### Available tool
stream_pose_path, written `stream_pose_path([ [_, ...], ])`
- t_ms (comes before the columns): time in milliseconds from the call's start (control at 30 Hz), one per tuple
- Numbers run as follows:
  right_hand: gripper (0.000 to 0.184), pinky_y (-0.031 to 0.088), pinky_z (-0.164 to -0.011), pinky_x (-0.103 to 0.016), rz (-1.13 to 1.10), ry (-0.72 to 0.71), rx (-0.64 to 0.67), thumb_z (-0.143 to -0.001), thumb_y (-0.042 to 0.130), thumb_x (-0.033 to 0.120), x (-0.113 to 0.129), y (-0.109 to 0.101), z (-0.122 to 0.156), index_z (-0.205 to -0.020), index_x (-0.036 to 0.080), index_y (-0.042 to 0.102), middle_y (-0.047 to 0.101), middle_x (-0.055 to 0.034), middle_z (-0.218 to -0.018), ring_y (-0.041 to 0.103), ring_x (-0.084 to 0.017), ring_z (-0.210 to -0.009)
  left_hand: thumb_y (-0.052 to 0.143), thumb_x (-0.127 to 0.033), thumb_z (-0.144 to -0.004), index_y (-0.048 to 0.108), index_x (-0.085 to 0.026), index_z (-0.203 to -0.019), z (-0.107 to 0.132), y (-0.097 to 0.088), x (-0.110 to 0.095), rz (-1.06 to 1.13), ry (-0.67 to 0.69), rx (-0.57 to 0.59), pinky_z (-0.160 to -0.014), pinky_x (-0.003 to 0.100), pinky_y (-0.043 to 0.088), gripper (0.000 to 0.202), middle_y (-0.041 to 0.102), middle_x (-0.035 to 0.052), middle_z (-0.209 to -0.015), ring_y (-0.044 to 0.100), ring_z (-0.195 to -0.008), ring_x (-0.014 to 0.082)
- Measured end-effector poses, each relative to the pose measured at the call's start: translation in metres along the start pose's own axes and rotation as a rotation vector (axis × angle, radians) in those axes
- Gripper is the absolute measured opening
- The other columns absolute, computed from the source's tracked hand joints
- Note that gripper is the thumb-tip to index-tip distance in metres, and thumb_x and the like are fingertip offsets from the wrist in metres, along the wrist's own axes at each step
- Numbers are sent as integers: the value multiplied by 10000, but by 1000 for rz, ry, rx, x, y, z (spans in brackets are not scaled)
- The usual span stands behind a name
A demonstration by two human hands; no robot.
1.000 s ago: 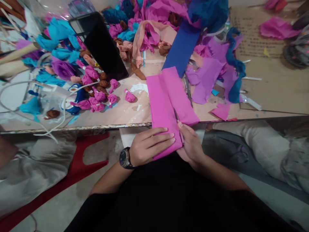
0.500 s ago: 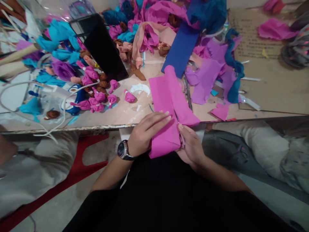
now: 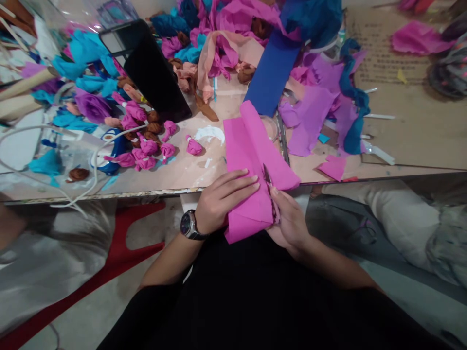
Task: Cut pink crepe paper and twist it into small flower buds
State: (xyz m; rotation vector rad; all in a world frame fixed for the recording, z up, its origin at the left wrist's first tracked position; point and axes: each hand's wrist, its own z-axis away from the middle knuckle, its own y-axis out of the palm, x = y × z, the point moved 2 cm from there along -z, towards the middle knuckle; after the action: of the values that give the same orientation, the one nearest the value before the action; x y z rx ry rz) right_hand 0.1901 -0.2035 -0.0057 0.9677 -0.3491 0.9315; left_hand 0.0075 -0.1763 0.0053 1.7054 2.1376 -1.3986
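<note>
One pair of scissors [image 3: 267, 174] sits gripped in my right hand [image 3: 290, 211], its handles mostly covered; my left hand [image 3: 215, 201] lies over the pink paper [image 3: 239, 143], thumb out of sight (so I can't tell whether it pinches). That paper overhangs the near edge of the tabletop [image 3: 204, 170]; with its low end unsupported, it could slip and send the blades crooked. How far those blades stand apart is unclear. Farther off, a blue strip [image 3: 273, 73] disappears beneath crumpled dark-blue paper [image 3: 312, 22]
</note>
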Motion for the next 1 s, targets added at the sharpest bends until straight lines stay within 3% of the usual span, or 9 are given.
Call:
stream_pose_path([
  [167,400,510,-522,-263,-78,-24,-15,-721,993,480,-2,4,-2,-852,219,719,702,34,-687,596,-130,-566,591,-70,-1070,668,-189,-1505,2,0,-2,-25,11,-2,-1194,511,593,458,753,128,-1431,626,-1474,273],
  [400,496,350,-321,-191,-40,8,-4,-708,998,563,-2,2,2,-738,219,642,484,111,-447,335,-60,-332,574,-81,-1082,665,-243,-1515,-1,-1,4,-42,-11,-39,-1184,501,600,472,755,98,-1437,650,-1442,257],
  [767,526,357,-339,-161,-13,2,71,-769,959,568,1,5,3,-749,228,557,461,122,-470,329,-50,-354,582,-67,-1070,678,-222,-1497,-2,-2,4,-43,-6,-38,-1192,496,590,464,756,108,-1427,643,-1448,259],
  [1000,512,359,-328,-161,-15,6,28,-729,990,551,2,6,4,-756,221,599,477,122,-466,337,-44,-339,567,-111,-1091,672,-257,-1508,-1,-2,4,-47,-22,-41,-1189,498,596,454,760,91,-1427,648,-1446,253],
])
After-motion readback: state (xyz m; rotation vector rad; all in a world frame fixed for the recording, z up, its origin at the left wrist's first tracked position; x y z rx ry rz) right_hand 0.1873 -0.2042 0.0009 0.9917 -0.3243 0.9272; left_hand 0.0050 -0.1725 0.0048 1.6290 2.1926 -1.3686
